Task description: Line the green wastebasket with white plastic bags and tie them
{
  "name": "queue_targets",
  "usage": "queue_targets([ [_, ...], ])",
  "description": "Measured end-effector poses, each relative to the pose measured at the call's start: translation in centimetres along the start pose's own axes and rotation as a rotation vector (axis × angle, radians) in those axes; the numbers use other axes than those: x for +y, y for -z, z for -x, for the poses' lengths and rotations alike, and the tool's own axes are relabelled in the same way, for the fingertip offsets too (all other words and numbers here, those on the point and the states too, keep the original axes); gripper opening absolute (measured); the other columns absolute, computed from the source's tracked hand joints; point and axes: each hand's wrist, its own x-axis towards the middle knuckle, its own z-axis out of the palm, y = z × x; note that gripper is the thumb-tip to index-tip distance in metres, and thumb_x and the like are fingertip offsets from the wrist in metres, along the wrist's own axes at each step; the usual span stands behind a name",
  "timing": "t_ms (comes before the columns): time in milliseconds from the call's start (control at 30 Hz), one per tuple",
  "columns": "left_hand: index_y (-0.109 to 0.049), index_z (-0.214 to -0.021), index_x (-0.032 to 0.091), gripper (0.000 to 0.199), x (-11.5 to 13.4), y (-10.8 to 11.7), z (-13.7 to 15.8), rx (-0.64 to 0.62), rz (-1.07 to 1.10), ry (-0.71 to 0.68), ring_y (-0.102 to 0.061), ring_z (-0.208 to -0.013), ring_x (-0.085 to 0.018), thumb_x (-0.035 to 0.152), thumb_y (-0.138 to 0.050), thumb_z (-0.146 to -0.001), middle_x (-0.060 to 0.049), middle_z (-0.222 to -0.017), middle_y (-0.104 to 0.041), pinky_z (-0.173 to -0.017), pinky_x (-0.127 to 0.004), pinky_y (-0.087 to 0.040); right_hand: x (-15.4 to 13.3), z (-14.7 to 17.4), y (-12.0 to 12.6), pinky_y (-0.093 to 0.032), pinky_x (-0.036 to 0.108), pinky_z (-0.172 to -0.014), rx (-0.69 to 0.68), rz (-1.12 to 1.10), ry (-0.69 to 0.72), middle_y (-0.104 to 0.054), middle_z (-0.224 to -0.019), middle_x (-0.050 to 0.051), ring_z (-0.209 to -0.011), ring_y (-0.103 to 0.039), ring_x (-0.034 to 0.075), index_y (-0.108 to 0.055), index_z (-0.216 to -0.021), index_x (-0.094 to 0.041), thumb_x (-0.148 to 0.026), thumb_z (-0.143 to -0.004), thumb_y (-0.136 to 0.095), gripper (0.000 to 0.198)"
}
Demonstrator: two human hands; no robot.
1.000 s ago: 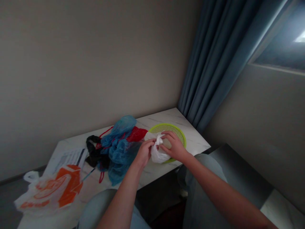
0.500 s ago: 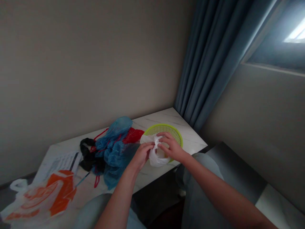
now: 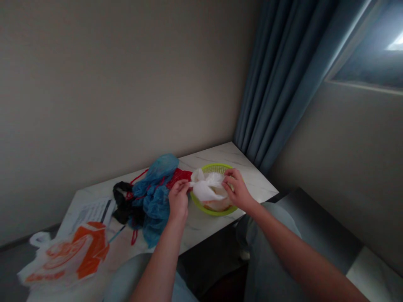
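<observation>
A white plastic bag [image 3: 208, 191] is stretched between my two hands, above a yellow-green basket [image 3: 217, 213] on the marble-patterned table. At the bag's left end, my left hand [image 3: 179, 193] pinches a twisted corner. My right hand [image 3: 236, 188] grips the opposite end, near the basket's right rim. The middle of the bag is gathered, as if knotted, though the exact form is too blurred to tell. Below it in the basket lies something pale with a reddish-orange patch. Just left of my left hand sit crumpled blue plastic bags [image 3: 154, 201] and a red plastic bag [image 3: 178, 177].
A black plastic bag [image 3: 122, 201] and a printed sheet [image 3: 90, 212] lie on the table's left part. In front of them is a white-and-orange plastic bag [image 3: 69, 256]. Wall and blue curtain [image 3: 280, 75] border the table [image 3: 252, 167]; my knees are below its front edge.
My hands have moved apart, pulling the white bag's ends out to left and right. More of the basket's front now shows. The view has shifted slightly.
</observation>
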Motion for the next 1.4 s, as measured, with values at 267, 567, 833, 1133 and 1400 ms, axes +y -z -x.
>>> queue_targets([
  [267, -0.063, -0.084, 0.018, 0.022, -0.2, 1.8, -2.6, 0.244, 0.08, -0.061, -0.06, -0.065, -0.011, 0.024, -0.071, -0.065, 0.002, -0.074, -0.063, -0.069, -0.026, -0.049, 2.6, -0.1, 1.9, -0.048, 0.039, -0.08, 0.194, -0.099, -0.26, -0.052, -0.089, 0.007, -0.088, -0.054, 0.023, -0.054, -0.071, -0.021, -0.037, -0.092, -0.053, 0.027],
  [567, -0.067, -0.096, 0.016, 0.036, 0.4, 0.2, -1.1, -0.063, 0.099, -0.048, -0.063, -0.077, -0.012, 0.031, -0.081, -0.066, -0.002, -0.089, -0.069, -0.074, -0.024, -0.049, 2.8, 0.1, 0.6, -0.049, 0.027, -0.059, 0.133, -0.471, -0.408, -0.055, -0.076, -0.002, -0.064, -0.055, 0.014, -0.054, -0.099, -0.022, -0.043, -0.085, -0.063, 0.026],
  [833, -0.067, -0.089, 0.018, 0.022, 0.8, 0.2, -0.1, -0.223, -0.147, -0.192, -0.064, -0.082, -0.016, 0.034, -0.073, -0.074, -0.001, -0.087, -0.069, -0.078, -0.027, -0.049, 2.3, 0.0, 0.5, -0.049, 0.026, -0.062, 0.004, -0.313, -0.34, -0.065, -0.088, 0.003, -0.077, -0.061, 0.015, -0.063, -0.096, -0.02, -0.022, -0.08, -0.062, 0.016],
  [1133, -0.074, -0.082, 0.019, 0.02, 0.6, -1.8, 3.2, -0.453, -0.468, -0.336, -0.066, -0.087, -0.02, 0.036, -0.064, -0.086, -0.005, -0.092, -0.073, -0.084, -0.032, -0.05, 0.4, -0.2, -0.1, -0.047, 0.025, -0.064, -0.07, -0.251, -0.132, -0.059, -0.089, 0.004, -0.08, -0.057, 0.015, -0.057, -0.085, -0.021, -0.027, -0.09, -0.058, 0.009],
  [1400, -0.071, -0.096, 0.021, 0.021, -0.5, -2.5, 3.5, -0.443, -0.453, -0.402, -0.064, -0.098, -0.019, 0.031, -0.053, -0.093, -0.008, -0.102, -0.068, -0.086, -0.032, -0.051, -0.7, 0.0, -1.3, -0.041, 0.03, -0.074, -0.227, -0.132, -0.066, -0.06, -0.075, 0.002, -0.077, -0.055, 0.016, -0.064, -0.079, -0.02, -0.031, -0.095, -0.056, 0.021],
])
